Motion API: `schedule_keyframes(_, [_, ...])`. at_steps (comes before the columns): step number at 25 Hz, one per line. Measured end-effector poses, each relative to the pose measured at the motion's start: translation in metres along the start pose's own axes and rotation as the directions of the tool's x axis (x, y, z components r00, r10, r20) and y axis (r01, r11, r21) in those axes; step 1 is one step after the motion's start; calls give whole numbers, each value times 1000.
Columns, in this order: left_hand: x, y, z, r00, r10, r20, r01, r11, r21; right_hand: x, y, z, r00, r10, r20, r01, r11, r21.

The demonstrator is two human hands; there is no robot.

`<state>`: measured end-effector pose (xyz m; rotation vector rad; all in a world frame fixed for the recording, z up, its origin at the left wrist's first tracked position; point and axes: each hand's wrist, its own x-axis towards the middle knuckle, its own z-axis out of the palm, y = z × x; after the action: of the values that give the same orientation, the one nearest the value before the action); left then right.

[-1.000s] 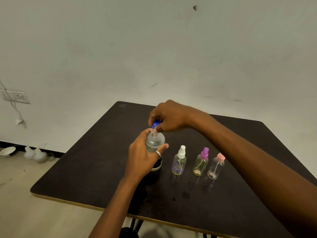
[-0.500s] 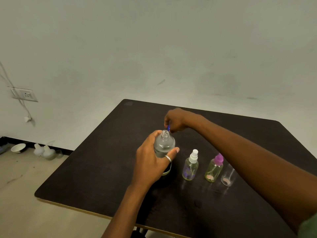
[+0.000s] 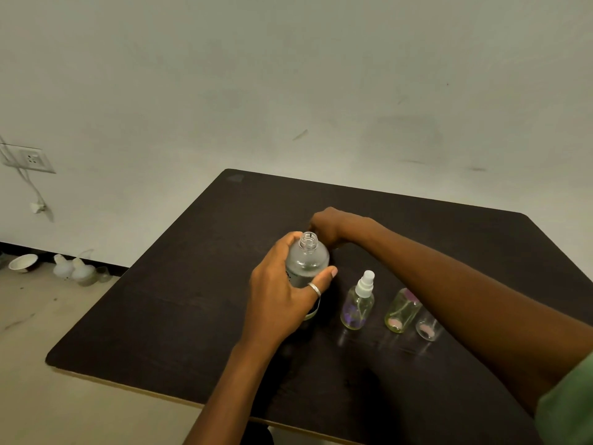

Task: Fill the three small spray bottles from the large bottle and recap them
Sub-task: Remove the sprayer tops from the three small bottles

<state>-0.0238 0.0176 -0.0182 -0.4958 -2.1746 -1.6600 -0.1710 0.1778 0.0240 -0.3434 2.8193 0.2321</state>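
left hand (image 3: 282, 293) curled in a grip, right hand (image 3: 330, 227) lowered, knuckles up, fingers hidden.

— What sort of place is this?

— A plain, sparsely furnished room, likely in a home. The wall (image 3: 288, 75) is bare, painted pale and scuffed, with a socket (image 3: 32, 159) and a loose cord (image 3: 33, 191) hanging from it.

— Anything else?

— A dark wooden surface (image 3: 192, 300) stands near the wall. On the bare floor (image 3: 38, 364), along the dark skirting, sit a small bowl (image 3: 23, 262) and some white plastic bottles (image 3: 73, 270).
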Motion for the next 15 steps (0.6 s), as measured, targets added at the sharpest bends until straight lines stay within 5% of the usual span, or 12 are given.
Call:
schedule_keyframes(6, [0, 4, 0, 999, -41, 9, 41, 999, 2, -66, 13, -59, 979, -27, -201, 51, 992, 119])
schedule_keyframes(12, [-5, 20, -2, 964, -249, 93, 244, 968, 58, -142, 16, -79, 955, -30, -297, 93, 975, 200])
schedule_keyframes(15, [-36, 38, 2, 962, -211, -174, 223, 973, 54, -167, 10, -73, 950, -69, -304, 129, 975, 182])
